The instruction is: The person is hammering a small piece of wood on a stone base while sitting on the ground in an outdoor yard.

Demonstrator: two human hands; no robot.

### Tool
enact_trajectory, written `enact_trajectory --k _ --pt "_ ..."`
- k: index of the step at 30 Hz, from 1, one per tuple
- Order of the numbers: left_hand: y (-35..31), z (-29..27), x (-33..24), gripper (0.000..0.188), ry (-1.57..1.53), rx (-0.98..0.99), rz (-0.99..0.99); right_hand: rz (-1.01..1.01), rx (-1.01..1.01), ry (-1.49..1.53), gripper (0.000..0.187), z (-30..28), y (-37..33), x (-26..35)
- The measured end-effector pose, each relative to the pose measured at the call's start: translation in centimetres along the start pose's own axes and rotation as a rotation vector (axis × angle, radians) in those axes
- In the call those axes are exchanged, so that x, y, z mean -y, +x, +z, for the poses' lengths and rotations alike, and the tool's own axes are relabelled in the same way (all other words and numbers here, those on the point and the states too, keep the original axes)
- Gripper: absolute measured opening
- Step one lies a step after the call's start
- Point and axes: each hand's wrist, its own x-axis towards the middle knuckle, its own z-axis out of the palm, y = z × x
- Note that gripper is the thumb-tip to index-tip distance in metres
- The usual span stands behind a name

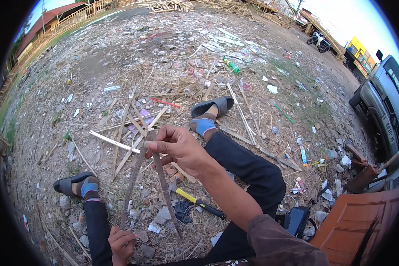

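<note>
My right hand (178, 148) pinches the upper ends of two thin, dark weathered wooden strips, which meet there and spread apart downward like an upside-down V. Lower down, my left hand (121, 244) is closed round the bottom end of the left strip (133, 188). The right strip (165, 195) hangs free at its lower end. Behind and below them lies a hammer (199, 204) with a yellow and black handle, its head beside the right strip. Whether the strips are fastened together where they meet is hidden by my fingers.
Pale wooden slats (119, 142) lie crossed on the rubble-strewn ground ahead. My sandalled feet rest either side of them. A dark pouch (298, 220) and a brown wooden panel (357, 221) are at the right, near a parked vehicle (385, 102). A green bottle (231, 65) lies farther off.
</note>
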Motion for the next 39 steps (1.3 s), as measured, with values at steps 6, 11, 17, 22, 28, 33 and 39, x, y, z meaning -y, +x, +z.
enact_trajectory --k 6,11,17,22,28,33,39 --pt "-0.3 -0.2 0.8 0.023 0.002 0.012 -0.019 0.02 0.013 -0.054 0.027 1.0 1.0 0.0" --pt "1.1 -1.7 0.7 0.024 0.054 -0.033 0.018 0.054 0.069 -0.113 0.026 1.5 1.5 2.1" --pt "0.9 -1.8 1.3 0.027 0.036 -0.041 0.02 0.102 0.047 -0.215 0.026 2.3 3.3 1.8" --pt "-0.8 1.1 0.4 0.022 -0.117 -0.048 -0.137 0.167 0.007 -0.272 0.026 1.9 5.2 -0.1" --pt "-0.1 3.1 -1.0 0.02 -0.289 -0.121 -0.273 0.201 0.013 -0.348 0.026 1.7 10.6 -0.3" --pt "-2.9 6.4 0.4 0.014 -0.498 -0.06 -0.51 0.309 0.018 -0.428 0.032 1.3 12.5 -5.6" --pt "-4.2 9.3 -0.2 0.015 -0.752 0.058 -0.789 0.483 0.008 -0.463 0.027 -1.2 13.4 -11.6"
